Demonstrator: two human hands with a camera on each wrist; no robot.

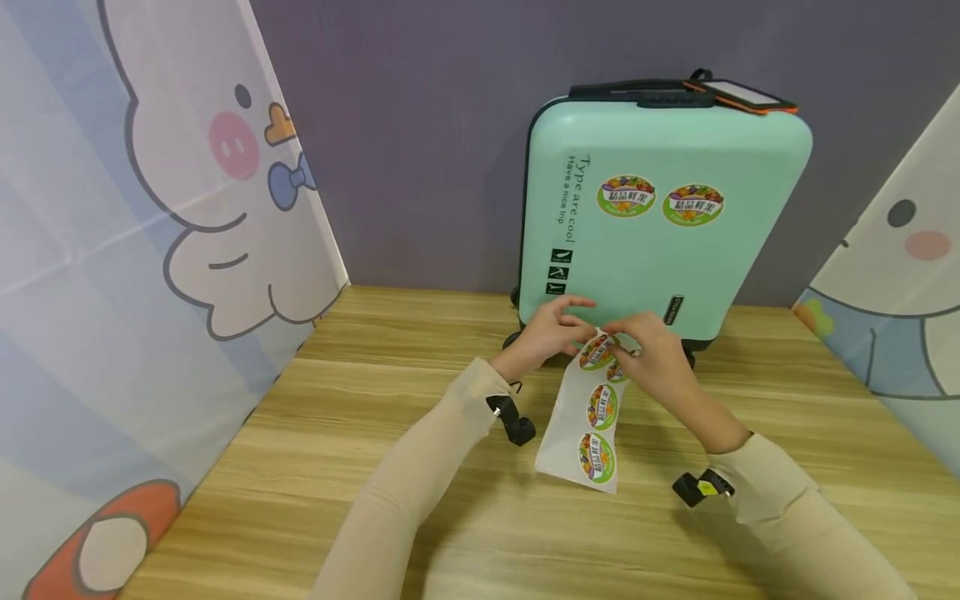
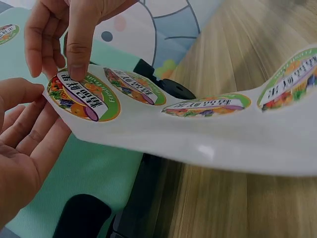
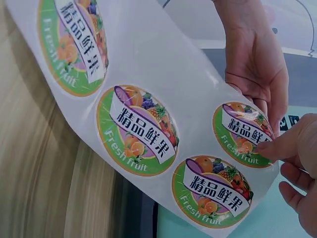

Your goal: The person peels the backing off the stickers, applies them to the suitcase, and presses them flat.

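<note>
A white sheet of oval fruit stickers hangs between both hands, low in front of a mint-green suitcase. The left hand grips its upper end, thumb at the edge and fingers behind, as the left wrist view shows. At the same end, the right hand pinches the sheet's edge, its thumb on the end sticker. That sticker lies against the backing; whether its edge is lifted cannot be told. Several stickers remain on one side of the sheet; the rest is bare backing.
Two matching stickers, a left one and a right one, are on the suitcase front. A flat black-and-orange device lies on its top. The suitcase stands on a wood-grain table, with cartoon-print curtains at both sides.
</note>
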